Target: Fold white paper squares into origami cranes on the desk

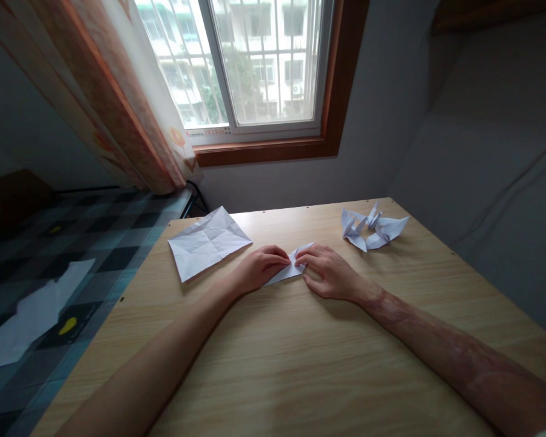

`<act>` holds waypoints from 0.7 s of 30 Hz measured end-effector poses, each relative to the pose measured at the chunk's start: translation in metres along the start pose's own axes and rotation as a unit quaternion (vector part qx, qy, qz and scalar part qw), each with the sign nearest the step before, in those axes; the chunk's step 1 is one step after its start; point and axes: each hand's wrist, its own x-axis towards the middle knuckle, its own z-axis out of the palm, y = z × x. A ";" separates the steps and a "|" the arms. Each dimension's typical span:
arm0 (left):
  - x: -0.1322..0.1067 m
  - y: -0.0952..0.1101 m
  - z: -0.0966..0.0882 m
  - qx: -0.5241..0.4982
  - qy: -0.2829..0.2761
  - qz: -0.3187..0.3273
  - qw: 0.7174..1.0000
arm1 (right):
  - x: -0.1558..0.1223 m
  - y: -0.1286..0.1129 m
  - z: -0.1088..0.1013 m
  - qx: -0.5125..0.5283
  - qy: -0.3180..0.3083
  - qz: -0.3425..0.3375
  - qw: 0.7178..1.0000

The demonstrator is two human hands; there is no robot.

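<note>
A small folded sheet of white paper (283, 274) lies on the wooden table in front of me, with a crease line across it. My left hand (262, 267) presses on its left part, thumb and fingers closed together at the paper's middle. On the right part, my right hand (326, 271) pinches the paper, its fingertips close to those of the left. Parts of the paper are hidden under both hands.
A creased, unfolded white sheet (209, 240) rests at the table's back left. Several folded paper figures (373, 227) stand at the back right. Left of the table (273, 364), white paper (31, 318) lies on a checked bed (131, 227). A window is behind.
</note>
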 end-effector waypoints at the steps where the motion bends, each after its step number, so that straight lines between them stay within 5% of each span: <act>1: 0.000 -0.002 -0.001 -0.010 -0.004 0.002 1.000 | 0.000 0.001 0.000 -0.004 -0.002 0.000 1.000; 11: -0.001 0.007 -0.010 -0.005 -0.031 0.013 0.999 | 0.002 0.006 0.006 -0.042 0.010 -0.029 0.999; 21: 0.001 0.014 0.004 0.021 0.000 -0.031 0.999 | 0.000 0.014 0.010 -0.004 0.045 0.035 0.998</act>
